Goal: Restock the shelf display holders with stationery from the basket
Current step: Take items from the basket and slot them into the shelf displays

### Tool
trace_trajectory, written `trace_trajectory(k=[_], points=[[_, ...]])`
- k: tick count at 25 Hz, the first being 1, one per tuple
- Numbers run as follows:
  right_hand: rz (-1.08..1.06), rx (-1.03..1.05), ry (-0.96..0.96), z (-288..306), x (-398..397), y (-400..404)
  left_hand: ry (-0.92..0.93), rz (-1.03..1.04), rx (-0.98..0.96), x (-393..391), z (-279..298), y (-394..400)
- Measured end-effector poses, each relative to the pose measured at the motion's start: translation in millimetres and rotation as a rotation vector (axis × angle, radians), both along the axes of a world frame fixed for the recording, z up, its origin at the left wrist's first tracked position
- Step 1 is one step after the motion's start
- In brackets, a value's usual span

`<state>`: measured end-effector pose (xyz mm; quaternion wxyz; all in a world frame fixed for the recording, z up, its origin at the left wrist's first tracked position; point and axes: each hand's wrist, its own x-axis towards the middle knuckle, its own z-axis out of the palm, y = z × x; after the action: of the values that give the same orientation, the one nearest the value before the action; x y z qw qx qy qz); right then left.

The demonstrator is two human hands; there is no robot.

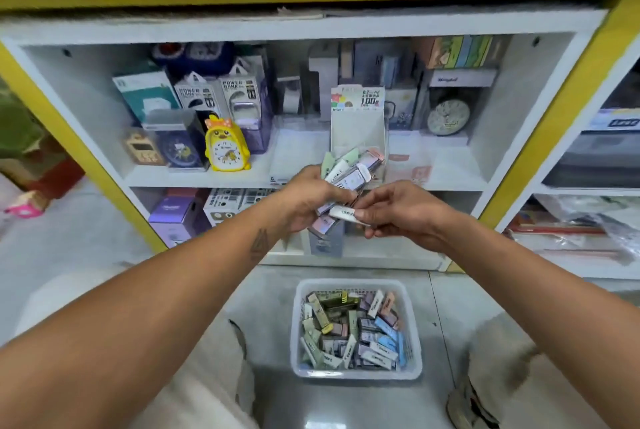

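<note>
Your left hand grips a fanned bundle of small stationery boxes before the shelf's display holder. Your right hand pinches one white box from the bundle. The basket of boxes sits on the floor below.

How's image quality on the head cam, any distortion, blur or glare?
Head view: strong wide-angle bowing, the white shelf edge curves and the yellow frame posts lean. Boxes at the shelf back are soft; the small pastel cases in the left hand and right hand look slightly smeared. A pale glare patch sits on the grey floor below the clear plastic basket.
</note>
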<state>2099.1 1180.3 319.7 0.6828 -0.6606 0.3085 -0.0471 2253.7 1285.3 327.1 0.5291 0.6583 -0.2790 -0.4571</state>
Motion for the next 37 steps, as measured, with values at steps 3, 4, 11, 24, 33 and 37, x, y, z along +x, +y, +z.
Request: trace_trajectory(k=[3,4,11,24,33,37], points=[[0.055,-0.086,0.053,24.1,2.5,-10.2,0.01,0.131,-0.008,15.4,23.3,-6.2],[0.06,-0.12,0.042,30.1,3.2,-14.8,0.036,0.166,-0.018,21.6,27.9,-7.0],[-0.05,-0.322,-0.027,57.3,46.3,-51.1,0.144,0.333,-0.121,74.8,47.2,-10.6],[0.088,-0.927,-0.032,34.8,172.7,-67.2,0.133,0.445,-0.104,167.7,54.5,-1.5],[0.233,-1.121,-0.034,8.9,209.5,-60.1,0.084,0.494,-0.066,171.9,52.0,9.0],[0.249,-1.151,-0.085,5.3,214.7,-54.7,0.07,0.472,-0.063,169.1,52.9,11.0]])
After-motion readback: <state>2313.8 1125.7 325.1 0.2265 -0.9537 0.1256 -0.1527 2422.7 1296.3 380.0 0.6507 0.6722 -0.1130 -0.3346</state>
